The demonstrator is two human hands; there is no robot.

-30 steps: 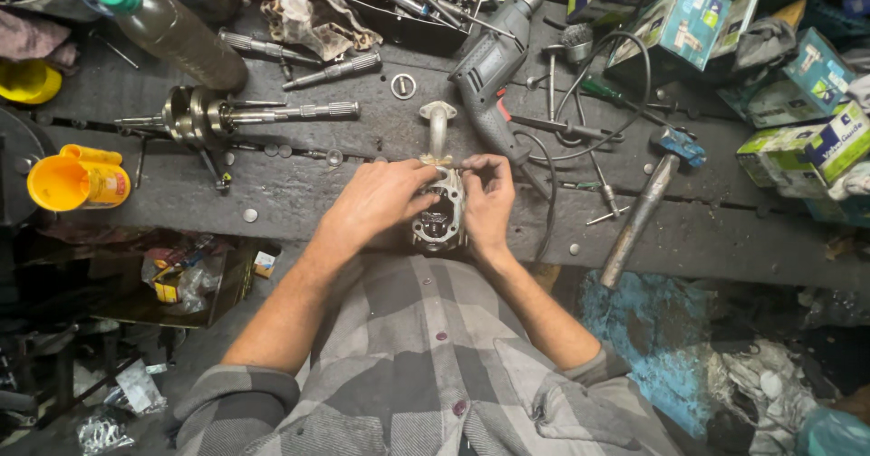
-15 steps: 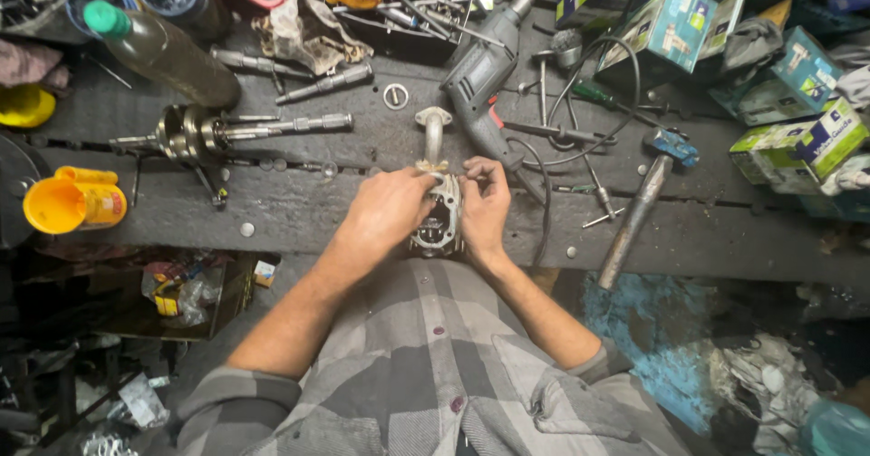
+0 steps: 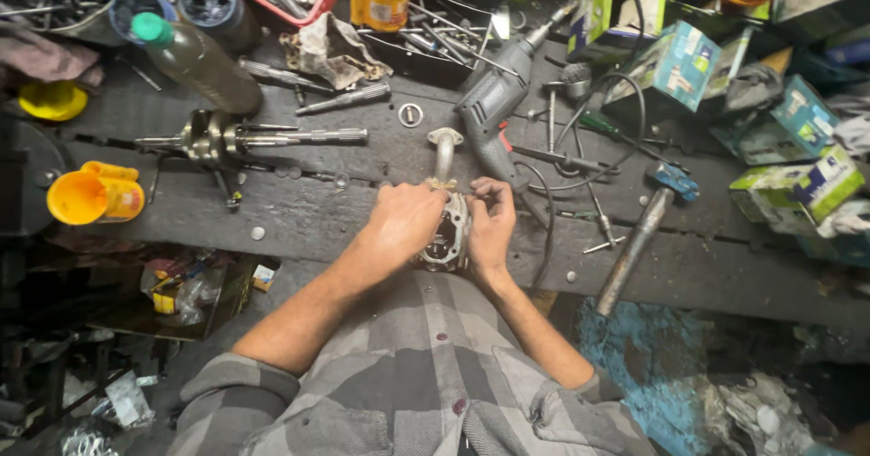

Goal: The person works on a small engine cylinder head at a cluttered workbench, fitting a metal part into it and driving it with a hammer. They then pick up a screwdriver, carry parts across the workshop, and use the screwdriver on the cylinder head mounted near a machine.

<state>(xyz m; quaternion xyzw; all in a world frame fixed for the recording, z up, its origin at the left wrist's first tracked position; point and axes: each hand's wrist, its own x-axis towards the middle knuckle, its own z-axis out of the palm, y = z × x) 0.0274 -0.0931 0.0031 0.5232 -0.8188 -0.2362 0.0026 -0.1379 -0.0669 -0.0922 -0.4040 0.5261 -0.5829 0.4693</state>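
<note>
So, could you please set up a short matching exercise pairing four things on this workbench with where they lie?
Things:
1. power drill
2. hammer
3. yellow funnel
4. green-capped bottle

Places:
A. far left, by the bench's front edge
B. right of the hands
C. just beyond the hands
D. upper left, lying tilted

Pairs: 1-C, 2-B, 3-A, 4-D

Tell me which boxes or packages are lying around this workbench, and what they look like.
Teal and white box: upper right, behind the drill, tilted.
Green and black box: top centre-right, standing on edge.
Teal and white box: right side, lying askew.
Green, white and blue box: right edge of the bench, lying flat.
Small white and yellow carton: below the bench, left.
</note>
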